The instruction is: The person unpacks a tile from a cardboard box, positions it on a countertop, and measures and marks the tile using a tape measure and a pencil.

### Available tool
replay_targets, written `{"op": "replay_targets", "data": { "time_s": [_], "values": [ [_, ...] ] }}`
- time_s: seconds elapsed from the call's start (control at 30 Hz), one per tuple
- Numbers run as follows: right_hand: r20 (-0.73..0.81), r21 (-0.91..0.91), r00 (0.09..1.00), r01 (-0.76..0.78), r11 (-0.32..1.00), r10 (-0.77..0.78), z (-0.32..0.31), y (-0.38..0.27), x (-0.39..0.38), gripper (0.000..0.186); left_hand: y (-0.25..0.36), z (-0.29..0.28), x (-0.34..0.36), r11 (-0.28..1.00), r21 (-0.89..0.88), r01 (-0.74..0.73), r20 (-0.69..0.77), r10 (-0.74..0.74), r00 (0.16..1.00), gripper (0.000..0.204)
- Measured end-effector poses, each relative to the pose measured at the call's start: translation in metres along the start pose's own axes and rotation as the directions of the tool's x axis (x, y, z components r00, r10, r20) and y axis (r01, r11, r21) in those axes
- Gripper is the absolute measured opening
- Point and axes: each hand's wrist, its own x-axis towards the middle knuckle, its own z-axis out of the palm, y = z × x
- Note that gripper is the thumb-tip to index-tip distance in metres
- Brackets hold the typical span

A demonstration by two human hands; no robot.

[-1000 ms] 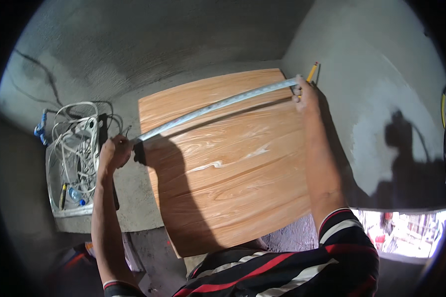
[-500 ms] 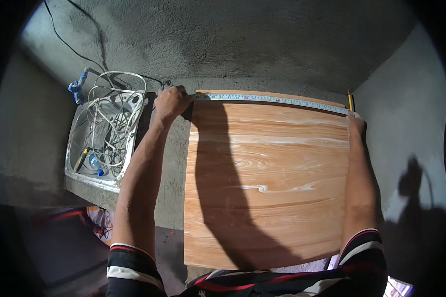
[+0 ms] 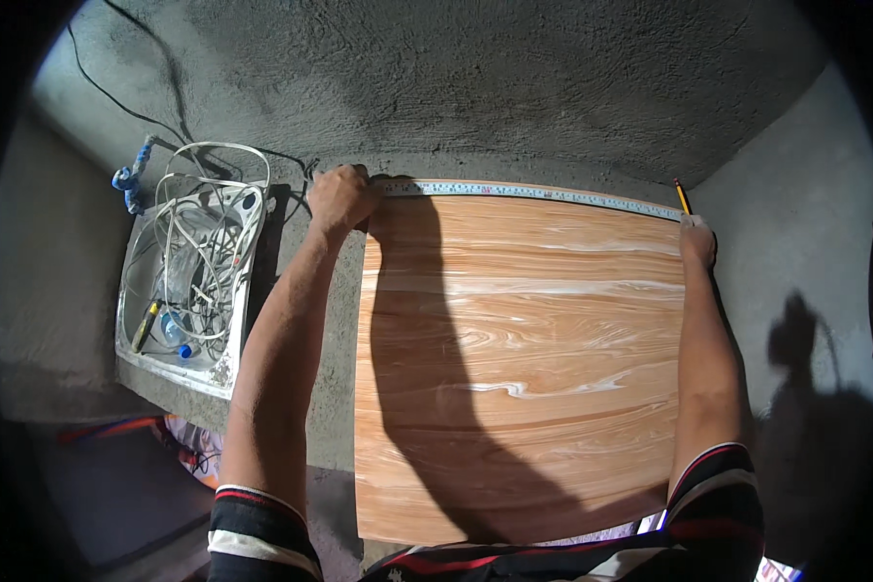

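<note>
A pale tape measure point(image 3: 514, 192) is stretched along the far edge of a wood-grained board point(image 3: 524, 330) with orange-brown and white streaks. My left hand point(image 3: 342, 199) is closed around the tape at the board's far left corner; whatever lies inside the fist is hidden. At the far right corner my right hand point(image 3: 695, 242) pinches the other end of the tape. A yellow pencil point(image 3: 685, 199) pokes up from that same hand, tilted to the left. The shadow of my left arm falls across the board.
Left of the board, a white basin point(image 3: 179, 376) holds tangled white cable point(image 3: 213, 281), a yellow-and-black tool point(image 3: 146, 327) and a clear bottle with a blue cap point(image 3: 184, 351). A blue-wrapped pipe point(image 3: 132, 179) stands behind it. Rough grey walls point(image 3: 514, 87) close in the back and sides.
The tape now lies closer to the board's far edge, with less wood showing beyond it. The pencil leans further left. My view has shifted slightly; both hands keep their hold.
</note>
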Motion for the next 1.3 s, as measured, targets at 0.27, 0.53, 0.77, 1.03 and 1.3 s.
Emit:
{"op": "replay_targets", "data": {
  "time_s": [0.27, 0.53, 0.77, 1.03, 1.3],
  "values": [
    [-0.064, -0.129, 0.997, 0.036, 0.991, -0.045, 0.012, 0.014, 0.001, 0.035, 0.008, 0.016, 0.004, 0.993, 0.042, -0.114, -0.04, 0.115, 0.992, 0.034],
    [-0.142, -0.215, 0.985, 0.062, 0.975, -0.094, 0.007, 0.002, -0.01, 0.039, -0.027, -0.017, 0.01, 0.988, 0.151, 0.043, 0.048, -0.051, 0.998, 0.047],
    [-0.043, -0.187, 0.999, 0.022, 0.982, -0.03, 0.003, -0.001, -0.011, 0.041, -0.038, -0.011, 0.011, 0.993, 0.112, 0.038, -0.005, -0.038, 0.999, 0.05],
    [-0.25, 0.501, 0.937, 0.34, 0.796, -0.243, 0.01, -0.056, -0.056, 0.044, -0.047, -0.01, 0.015, 0.989, 0.147, 0.016, -0.001, -0.016, 1.0, 0.052],
    [0.067, 0.873, 0.545, 0.373, 0.314, -0.836, 0.033, -0.294, -0.222, 0.028, -0.045, -0.022, 0.013, 0.992, 0.119, 0.047, 0.106, -0.06, 0.993, 0.057]
  ]
}}
